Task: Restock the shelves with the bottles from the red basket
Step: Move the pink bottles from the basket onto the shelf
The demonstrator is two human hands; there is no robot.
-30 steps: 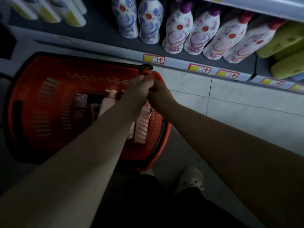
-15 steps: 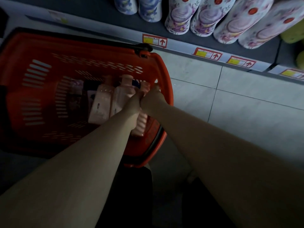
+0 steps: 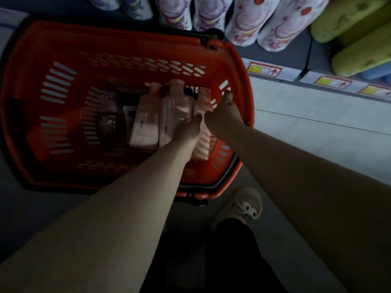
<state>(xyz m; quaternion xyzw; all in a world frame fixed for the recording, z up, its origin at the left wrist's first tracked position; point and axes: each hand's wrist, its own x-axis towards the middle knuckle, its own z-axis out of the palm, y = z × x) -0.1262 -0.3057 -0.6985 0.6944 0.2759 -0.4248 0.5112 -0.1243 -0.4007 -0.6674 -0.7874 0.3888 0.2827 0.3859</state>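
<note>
The red basket [image 3: 243,85] stands on the floor below the bottom shelf. Three pink bottles lie side by side inside it: a left one [image 3: 145,121], a middle one [image 3: 174,104] and a ribbed one [image 3: 203,100] next to the right wall. A darker purple bottle [image 3: 106,115] lies further left. My left hand [image 3: 188,132] rests knuckles-up over the lower part of the middle and ribbed bottles, its fingers hidden. My right hand [image 3: 224,115] wraps the ribbed bottle near its neck, thumb on one side and fingers along the basket wall.
The bottom shelf [image 3: 296,60] holds floral white-and-pink bottles [image 3: 249,22] and green bottles [image 3: 359,53] at the right, with price tags [image 3: 264,69] on its edge. My shoe [image 3: 241,206] stands just behind the basket on the grey tiled floor [image 3: 317,123].
Both hands left the basket's handle area and went down into the basket onto the pink bottles. The view has tilted down and closer to the basket.
</note>
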